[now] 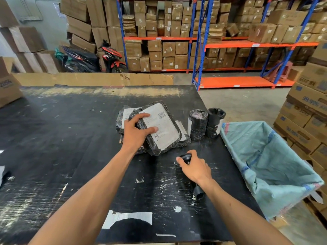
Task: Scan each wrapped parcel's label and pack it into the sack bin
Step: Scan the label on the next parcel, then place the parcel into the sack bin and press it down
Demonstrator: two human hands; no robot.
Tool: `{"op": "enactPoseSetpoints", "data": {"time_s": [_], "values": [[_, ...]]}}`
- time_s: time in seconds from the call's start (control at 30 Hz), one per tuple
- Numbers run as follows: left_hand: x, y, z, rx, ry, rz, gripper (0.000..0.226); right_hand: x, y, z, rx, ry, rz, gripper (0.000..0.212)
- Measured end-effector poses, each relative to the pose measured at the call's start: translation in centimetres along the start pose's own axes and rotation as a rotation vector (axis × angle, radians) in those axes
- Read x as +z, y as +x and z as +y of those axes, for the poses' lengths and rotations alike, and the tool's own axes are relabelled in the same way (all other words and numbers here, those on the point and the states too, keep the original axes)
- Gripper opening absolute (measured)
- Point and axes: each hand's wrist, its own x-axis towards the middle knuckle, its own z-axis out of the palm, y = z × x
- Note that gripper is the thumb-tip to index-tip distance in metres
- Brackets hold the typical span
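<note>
— What have we got in our hands?

— Our left hand [135,132] grips the top parcel [160,128], fingers curled over its far-left edge and thumb lying across the white label [161,127]. The parcel is tilted, its near edge down by the counter [70,138] and the label facing up towards us, with the barcode at the far right corner.

— And the right?

— Our right hand [195,167] is wrapped round the black scanner [186,158]. Its head pokes out past our thumb towards the parcel, and the end of the handle shows under our wrist, nearer to us. The scanner sits just near and right of the parcel, not touching it.

— Where's the rest of the work?

— Under and behind the held parcel we see more flat parcels [123,119] in black wrap, stacked in the middle of the counter. Just right of them stand two rolls [206,123], upright and side by side, also in black wrap.

— And the sack?

— The sack bin [265,156] hangs off the right edge of the counter, its pale green mouth open. We can't tell whether anything lies at the bottom.

— Anything else?

— A torn white label scrap [127,218] is stuck on the near edge of the counter. Far behind stand racks [198,41] of cartons, with a motorbike [109,57] to their left.
</note>
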Motion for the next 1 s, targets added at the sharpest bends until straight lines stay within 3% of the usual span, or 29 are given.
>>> {"op": "enactPoseSetpoints", "data": {"time_s": [0.1, 0.27, 0.4, 0.6, 0.8, 0.9, 1.0], "values": [[0.8, 0.4, 0.1, -0.011, -0.026, -0.017, 0.056, -2.1, 0.0, -0.5, -0.039, -0.153, 0.074, 0.073], [2.9, 1.2, 1.3, -0.008, -0.115, -0.108, 0.053, -7.4, 2.3, 0.6, -0.187, 0.394, 0.181, 0.062], [5.7, 1.2, 2.6, -0.051, -0.157, -0.267, 0.055, -11.2, 3.3, 1.7, -0.341, 0.48, 0.084, 0.057], [12.0, 0.7, 4.1, -0.086, -0.269, -0.503, 0.058, -14.3, 3.9, 6.0, -0.43, 0.59, -0.015, 0.073], [20.9, 0.8, 4.9, -0.088, -0.228, -0.691, 0.061, -17.8, 5.0, 12.4, -0.319, 0.625, 0.023, 0.075], [25.3, 0.1, 6.0, -0.075, -0.199, -0.809, 0.08, -20.1, 6.1, 16.3, -0.26, 0.667, 0.038, 0.072], [29.5, -0.6, 6.1, -0.061, -0.066, -0.785, 0.087, -22.3, 7.3, 20.6, -0.193, 0.676, 0.057, 0.075]]}}
